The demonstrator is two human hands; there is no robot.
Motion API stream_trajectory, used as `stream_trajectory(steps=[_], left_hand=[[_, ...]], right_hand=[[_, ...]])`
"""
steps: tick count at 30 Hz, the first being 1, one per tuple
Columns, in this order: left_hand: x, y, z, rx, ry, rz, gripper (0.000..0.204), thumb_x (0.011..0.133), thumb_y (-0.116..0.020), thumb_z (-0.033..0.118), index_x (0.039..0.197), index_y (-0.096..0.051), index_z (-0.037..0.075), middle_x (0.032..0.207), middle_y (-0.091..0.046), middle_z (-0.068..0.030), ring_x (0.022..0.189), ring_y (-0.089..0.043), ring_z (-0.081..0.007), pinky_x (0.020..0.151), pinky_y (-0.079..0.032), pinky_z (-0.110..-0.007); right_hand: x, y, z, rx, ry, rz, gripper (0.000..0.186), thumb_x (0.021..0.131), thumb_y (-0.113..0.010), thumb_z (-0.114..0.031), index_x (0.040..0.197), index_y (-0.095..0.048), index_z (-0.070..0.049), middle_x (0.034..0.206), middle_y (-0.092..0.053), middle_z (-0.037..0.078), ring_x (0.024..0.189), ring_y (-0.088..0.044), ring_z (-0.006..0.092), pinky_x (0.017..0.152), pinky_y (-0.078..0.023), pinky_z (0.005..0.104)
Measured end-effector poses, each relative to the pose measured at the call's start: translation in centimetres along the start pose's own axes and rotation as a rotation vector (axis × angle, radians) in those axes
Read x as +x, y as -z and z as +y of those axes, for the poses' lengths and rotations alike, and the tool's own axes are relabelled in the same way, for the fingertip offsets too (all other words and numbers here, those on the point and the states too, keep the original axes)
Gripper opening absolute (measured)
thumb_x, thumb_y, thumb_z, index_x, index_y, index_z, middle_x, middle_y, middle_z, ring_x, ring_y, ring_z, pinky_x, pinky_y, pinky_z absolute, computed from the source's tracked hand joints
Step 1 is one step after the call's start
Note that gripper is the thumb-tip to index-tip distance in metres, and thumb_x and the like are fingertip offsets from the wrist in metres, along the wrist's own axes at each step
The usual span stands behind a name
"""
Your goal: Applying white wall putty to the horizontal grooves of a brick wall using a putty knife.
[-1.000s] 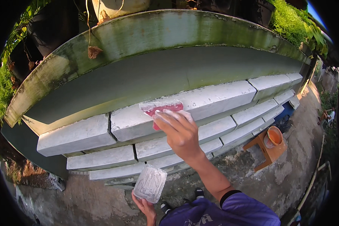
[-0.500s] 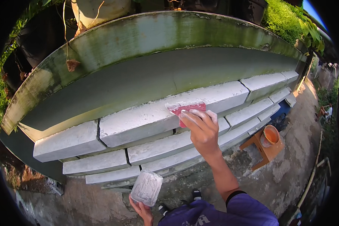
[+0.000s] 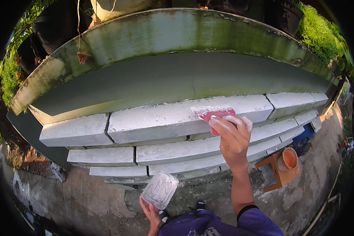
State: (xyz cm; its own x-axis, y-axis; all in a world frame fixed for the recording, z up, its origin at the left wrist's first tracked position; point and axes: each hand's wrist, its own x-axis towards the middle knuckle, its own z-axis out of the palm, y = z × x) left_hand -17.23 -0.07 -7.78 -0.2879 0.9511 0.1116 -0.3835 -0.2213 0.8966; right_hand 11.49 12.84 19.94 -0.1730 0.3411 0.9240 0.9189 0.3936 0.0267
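Note:
My right hand (image 3: 235,137), whitened at the fingers, grips a red putty scraper (image 3: 219,115). White paste coats the scraper's far edge, which rests on the top face of the uppermost white block (image 3: 153,120). Low in the view, my left hand (image 3: 152,212) holds a shallow rectangular tub (image 3: 160,190) smeared with greyish-white paste. That tub is tilted in front of the lower steps, apart from them. Part of the left hand is hidden beneath it.
Stepped white blocks (image 3: 177,151) with dark gaps run across below a mossy curved ledge (image 3: 177,31). Plants (image 3: 316,35) stand above the ledge. At right, an orange bucket (image 3: 290,158) sits on a small brown wooden stool (image 3: 277,165). My feet are on rough concrete ground.
My right hand and the scraper have slid a little to the right along the top block. The view has turned slightly; the left hand still holds the tub.

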Motion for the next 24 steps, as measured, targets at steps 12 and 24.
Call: stream_trajectory(steps=[12,24], left_hand=[[-3.4,-0.9,-0.8,0.008,-0.05,0.104,0.066,0.101,-0.053,0.022,0.155,-0.019,0.006,0.153,-0.033,-0.0139,0.138,-0.038,-0.0263,0.114,-0.031,-0.041],[-5.0,-1.5,-0.5,-0.036,-0.096,0.234,0.069,0.101,-0.055,0.021,0.155,-0.016,0.006,0.144,-0.046,-0.0176,0.128,-0.05,-0.024,0.105,-0.041,-0.036]], right_hand=[[-1.4,0.9,-1.1,0.068,0.08,-0.099,0.034,0.07,-0.068,0.001,0.101,-0.074,-0.01,0.1,-0.072,0.002,0.094,-0.064,0.0209,0.09,-0.043,0.041],[-0.9,1.2,-1.8,0.109,0.186,-0.143,0.024,0.073,-0.072,-0.011,0.097,-0.073,-0.012,0.1,-0.071,0.001,0.093,-0.064,0.0209,0.092,-0.043,0.0416]])
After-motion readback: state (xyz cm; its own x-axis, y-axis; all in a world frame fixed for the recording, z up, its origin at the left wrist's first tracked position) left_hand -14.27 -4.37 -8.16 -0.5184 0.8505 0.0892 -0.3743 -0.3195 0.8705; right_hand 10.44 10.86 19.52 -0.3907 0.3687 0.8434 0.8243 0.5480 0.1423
